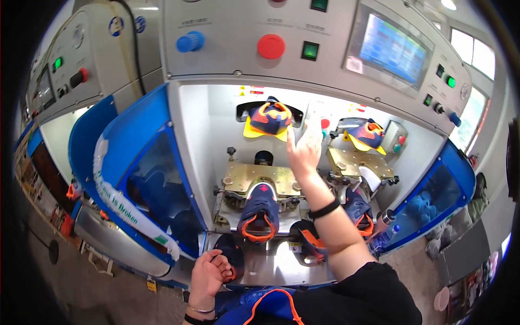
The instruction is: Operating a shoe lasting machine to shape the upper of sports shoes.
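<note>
My right hand (304,150) reaches up into the lit machine bay, fingers stretched out, holding nothing. It is nearest to a small box with a red button (324,123) and to a navy, orange and yellow shoe upper (268,120) on the upper left form. Below, a navy shoe upper with an orange collar (259,214) sits toe-in at the left brass-coloured clamp plate (259,177). My left hand (209,272) is low at the front, fingers curled, with nothing visible in them. Beside it lies another dark shoe upper (232,255), partly hidden by the hand.
A second upper (365,135) hangs at the right station, another (357,208) below it, partly behind my forearm. One more (310,242) lies on the metal shelf (276,273). Blue side guards (143,179) flank the bay. A bottle (383,238) stands right. Above are a screen (395,49) and red button (271,46).
</note>
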The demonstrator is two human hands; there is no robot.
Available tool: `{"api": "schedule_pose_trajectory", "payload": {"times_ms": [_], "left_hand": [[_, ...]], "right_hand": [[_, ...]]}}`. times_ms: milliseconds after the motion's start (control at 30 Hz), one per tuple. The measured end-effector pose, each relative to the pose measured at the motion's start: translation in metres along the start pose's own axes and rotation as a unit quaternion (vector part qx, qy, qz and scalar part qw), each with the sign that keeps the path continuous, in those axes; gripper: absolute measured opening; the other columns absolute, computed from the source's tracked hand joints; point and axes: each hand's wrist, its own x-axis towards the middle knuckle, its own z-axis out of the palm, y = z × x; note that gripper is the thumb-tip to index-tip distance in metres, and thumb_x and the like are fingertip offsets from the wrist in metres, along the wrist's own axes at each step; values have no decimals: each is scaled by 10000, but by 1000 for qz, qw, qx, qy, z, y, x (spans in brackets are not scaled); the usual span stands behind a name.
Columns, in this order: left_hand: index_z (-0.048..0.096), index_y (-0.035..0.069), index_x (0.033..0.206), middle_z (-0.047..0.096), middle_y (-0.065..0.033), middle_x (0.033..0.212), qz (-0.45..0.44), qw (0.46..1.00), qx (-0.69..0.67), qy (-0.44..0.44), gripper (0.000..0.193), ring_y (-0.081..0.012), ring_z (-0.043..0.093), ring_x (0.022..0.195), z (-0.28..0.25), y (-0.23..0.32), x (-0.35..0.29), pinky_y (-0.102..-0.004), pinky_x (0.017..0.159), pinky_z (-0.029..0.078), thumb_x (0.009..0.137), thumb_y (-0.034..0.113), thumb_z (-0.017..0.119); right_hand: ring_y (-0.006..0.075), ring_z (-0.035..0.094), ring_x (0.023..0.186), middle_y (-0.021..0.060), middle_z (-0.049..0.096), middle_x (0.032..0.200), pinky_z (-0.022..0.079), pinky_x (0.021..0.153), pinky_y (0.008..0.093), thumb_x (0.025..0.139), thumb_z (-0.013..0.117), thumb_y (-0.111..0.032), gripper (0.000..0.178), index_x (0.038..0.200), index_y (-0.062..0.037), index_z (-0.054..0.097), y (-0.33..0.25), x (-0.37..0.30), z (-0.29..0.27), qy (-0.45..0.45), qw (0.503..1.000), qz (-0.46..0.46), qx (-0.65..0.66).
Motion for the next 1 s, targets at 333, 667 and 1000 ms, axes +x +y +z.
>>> {"api": "schedule_pose_trajectory", "payload": {"times_ms": [333,667,1000], "left_hand": [[545,61,1110,593,-126,911,-127,984,58,-113,325,-252,603,796,47,-34,74,-363,702,525,982,327,409],[545,45,1094,605,-122,906,-286,928,167,-171,327,-236,609,796,58,-112,138,-340,692,526,986,329,423],[538,57,1082,613,-99,903,-313,896,262,-178,277,-201,611,795,127,-192,131,-312,681,516,970,304,476]], "right_hand": [[364,466,1260,226,478,1364,367,1064,402,784,692,-202,296,1034,-73,601,94,-5,-44,-212,970,-22,115],[276,654,768,112,642,817,504,668,360,839,664,-379,299,828,-80,667,228,-110,-238,-224,945,202,-123],[320,650,729,122,665,757,501,652,426,699,769,-408,331,762,-102,661,283,-104,-281,-285,941,138,-118]]}}
